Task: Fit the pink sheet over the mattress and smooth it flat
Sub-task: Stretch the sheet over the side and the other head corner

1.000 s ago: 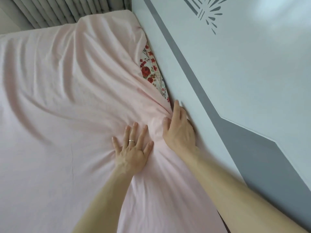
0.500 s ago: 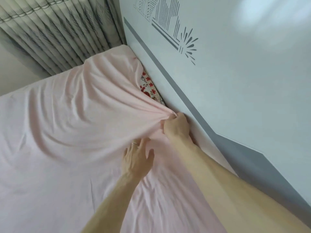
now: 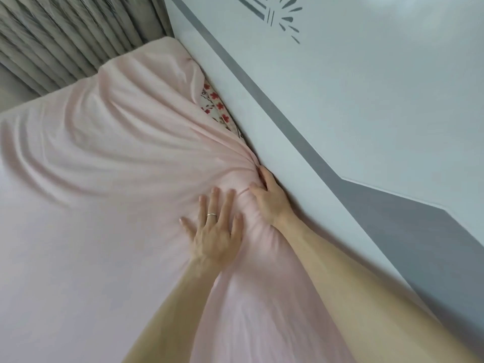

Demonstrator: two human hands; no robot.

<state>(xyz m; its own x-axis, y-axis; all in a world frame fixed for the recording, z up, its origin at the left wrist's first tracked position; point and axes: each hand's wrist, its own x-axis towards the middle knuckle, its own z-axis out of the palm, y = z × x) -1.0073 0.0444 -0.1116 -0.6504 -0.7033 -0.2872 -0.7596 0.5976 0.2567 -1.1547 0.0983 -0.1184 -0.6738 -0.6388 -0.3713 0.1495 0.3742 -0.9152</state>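
The pink sheet covers most of the mattress, with folds fanning out from a point at the headboard. A strip of the floral mattress shows uncovered along the headboard. My left hand lies flat on the sheet with fingers spread, a ring on one finger. My right hand is at the sheet's edge against the headboard, its fingertips pushed down into the gap with the bunched sheet; the fingertips are hidden.
A white and grey headboard runs along the right side of the bed. Grey pleated curtains hang behind the far end of the mattress. The sheet's far corner sits over the mattress corner.
My left hand has flattened with spread fingers on the sheet. My right hand has gone from gripping the bunched edge to pushing it down by the headboard.
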